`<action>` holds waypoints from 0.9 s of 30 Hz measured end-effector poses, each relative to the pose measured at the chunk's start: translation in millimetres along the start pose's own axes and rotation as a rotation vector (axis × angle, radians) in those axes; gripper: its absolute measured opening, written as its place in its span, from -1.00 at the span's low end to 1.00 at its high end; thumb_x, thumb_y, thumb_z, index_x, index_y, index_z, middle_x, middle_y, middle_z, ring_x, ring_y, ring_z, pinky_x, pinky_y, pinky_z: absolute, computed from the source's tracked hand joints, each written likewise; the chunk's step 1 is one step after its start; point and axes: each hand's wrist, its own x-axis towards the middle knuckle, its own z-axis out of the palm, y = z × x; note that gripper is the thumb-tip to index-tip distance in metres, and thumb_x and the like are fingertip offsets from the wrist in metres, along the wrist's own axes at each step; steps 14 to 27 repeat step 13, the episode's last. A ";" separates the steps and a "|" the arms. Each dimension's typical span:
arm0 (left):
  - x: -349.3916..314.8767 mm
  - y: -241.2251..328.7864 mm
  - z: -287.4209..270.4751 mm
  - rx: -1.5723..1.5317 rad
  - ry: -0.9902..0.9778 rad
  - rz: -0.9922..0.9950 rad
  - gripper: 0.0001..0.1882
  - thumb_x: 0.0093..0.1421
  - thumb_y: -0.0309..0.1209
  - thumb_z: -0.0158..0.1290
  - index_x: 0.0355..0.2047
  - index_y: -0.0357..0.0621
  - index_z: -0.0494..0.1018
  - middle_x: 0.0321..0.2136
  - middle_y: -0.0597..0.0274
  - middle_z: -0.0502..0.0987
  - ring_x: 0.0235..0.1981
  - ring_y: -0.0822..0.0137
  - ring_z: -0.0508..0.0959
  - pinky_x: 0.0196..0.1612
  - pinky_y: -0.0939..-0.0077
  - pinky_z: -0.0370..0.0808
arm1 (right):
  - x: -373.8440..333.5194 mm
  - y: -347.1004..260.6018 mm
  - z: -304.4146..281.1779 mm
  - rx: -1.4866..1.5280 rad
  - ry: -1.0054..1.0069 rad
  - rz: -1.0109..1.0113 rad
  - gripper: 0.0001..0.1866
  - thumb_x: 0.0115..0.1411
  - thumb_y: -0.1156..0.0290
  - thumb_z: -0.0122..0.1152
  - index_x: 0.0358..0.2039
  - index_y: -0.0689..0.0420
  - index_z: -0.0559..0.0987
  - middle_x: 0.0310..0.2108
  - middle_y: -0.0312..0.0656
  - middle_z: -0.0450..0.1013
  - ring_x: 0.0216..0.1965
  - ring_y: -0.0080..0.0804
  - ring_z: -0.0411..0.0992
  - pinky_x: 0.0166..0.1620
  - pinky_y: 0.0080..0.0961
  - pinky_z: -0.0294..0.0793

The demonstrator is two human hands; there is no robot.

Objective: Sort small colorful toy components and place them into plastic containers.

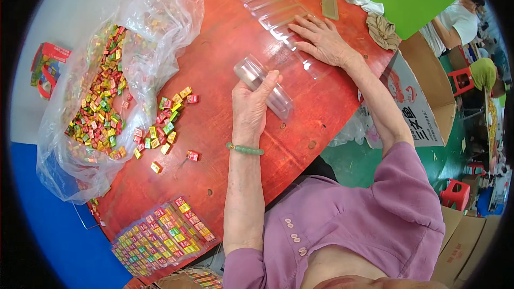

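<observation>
My left hand (250, 99), wearing a green bead bracelet (246, 150), is closed around a long clear plastic tray (279, 100) with the thumb on top. Further off to the right, my right hand (325, 42) lies flat with fingers spread. Its fingertips touch a row of clear plastic trays (267, 4) fanned out over the red table (225, 182). Small wrapped candies (171, 109) in red, yellow and green lie loose left of my left hand. Many more fill a large clear plastic bag (101, 112) at the left.
Trays filled with candies (163, 233) sit at the table's near left edge. A small flat tan piece (329, 4) and a crumpled brown cloth (382, 31) lie at the far right. Beside the table stands an open cardboard box (423, 85); another person (455, 24) sits beyond.
</observation>
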 end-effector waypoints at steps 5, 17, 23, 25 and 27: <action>4.7 -3.0 -0.4 -0.038 -0.005 -0.011 -0.64 0.24 -0.49 0.28 -0.02 -0.39 0.46 -0.17 0.10 0.58 -0.16 0.19 0.66 -0.18 0.31 0.66 | 19.7 6.6 3.3 -0.008 -0.009 -0.016 -0.34 0.41 -0.15 -0.06 0.44 -0.22 0.23 0.51 -0.22 0.03 0.52 -0.08 -0.07 0.46 0.19 -0.14; 8.9 0.3 2.1 -0.061 0.003 -0.044 -0.70 0.22 -0.46 0.32 -0.09 -0.29 0.51 -0.18 0.13 0.61 -0.17 0.31 0.64 -0.08 0.44 0.59 | 43.3 13.5 7.5 0.026 0.062 -0.053 -0.33 0.40 -0.23 -0.12 0.41 -0.19 0.29 0.47 -0.18 0.12 0.48 -0.01 0.02 0.44 0.21 -0.09; 8.9 0.3 2.1 -0.061 0.003 -0.044 -0.70 0.22 -0.46 0.32 -0.09 -0.29 0.51 -0.18 0.13 0.61 -0.17 0.31 0.64 -0.08 0.44 0.59 | 43.3 13.5 7.5 0.026 0.062 -0.053 -0.33 0.40 -0.23 -0.12 0.41 -0.19 0.29 0.47 -0.18 0.12 0.48 -0.01 0.02 0.44 0.21 -0.09; 8.9 0.3 2.1 -0.061 0.003 -0.044 -0.70 0.22 -0.46 0.32 -0.09 -0.29 0.51 -0.18 0.13 0.61 -0.17 0.31 0.64 -0.08 0.44 0.59 | 43.3 13.5 7.5 0.026 0.062 -0.053 -0.33 0.40 -0.23 -0.12 0.41 -0.19 0.29 0.47 -0.18 0.12 0.48 -0.01 0.02 0.44 0.21 -0.09; 8.9 0.3 2.1 -0.061 0.003 -0.044 -0.70 0.22 -0.46 0.32 -0.09 -0.29 0.51 -0.18 0.13 0.61 -0.17 0.31 0.64 -0.08 0.44 0.59 | 43.3 13.5 7.5 0.026 0.062 -0.053 -0.33 0.40 -0.23 -0.12 0.41 -0.19 0.29 0.47 -0.18 0.12 0.48 -0.01 0.02 0.44 0.21 -0.09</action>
